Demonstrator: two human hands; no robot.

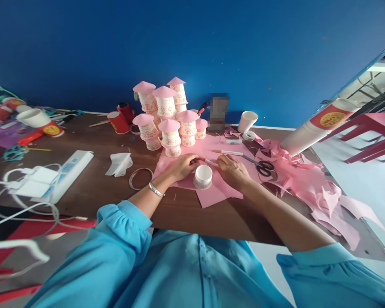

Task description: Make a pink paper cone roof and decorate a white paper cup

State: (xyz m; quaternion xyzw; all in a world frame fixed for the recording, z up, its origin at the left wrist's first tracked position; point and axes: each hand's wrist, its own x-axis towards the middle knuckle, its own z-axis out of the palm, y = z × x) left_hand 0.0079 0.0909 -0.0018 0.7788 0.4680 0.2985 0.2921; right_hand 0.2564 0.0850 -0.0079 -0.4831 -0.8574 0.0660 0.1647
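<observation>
A white marker with a red tip (211, 162) lies level between my hands, just behind a small white paper cup piece (203, 176). My left hand (186, 166) pinches its red end. My right hand (231, 168) is closed round the other end. Beneath them is pink paper (218, 194). An orange-tipped marker (228, 152) rests behind my right hand, and black-handled scissors (265, 168) lie to its right. Paper-cup towers with pink cone roofs and red-orange drawings (170, 139) stand behind my left hand.
Pink scraps (308, 184) spread over the right side near a tall stack of cups (319, 124). A tape roll (141, 179), crumpled tissue (119, 164) and a power strip (67, 175) with cables lie left. Another white cup (247, 121) stands near the blue wall.
</observation>
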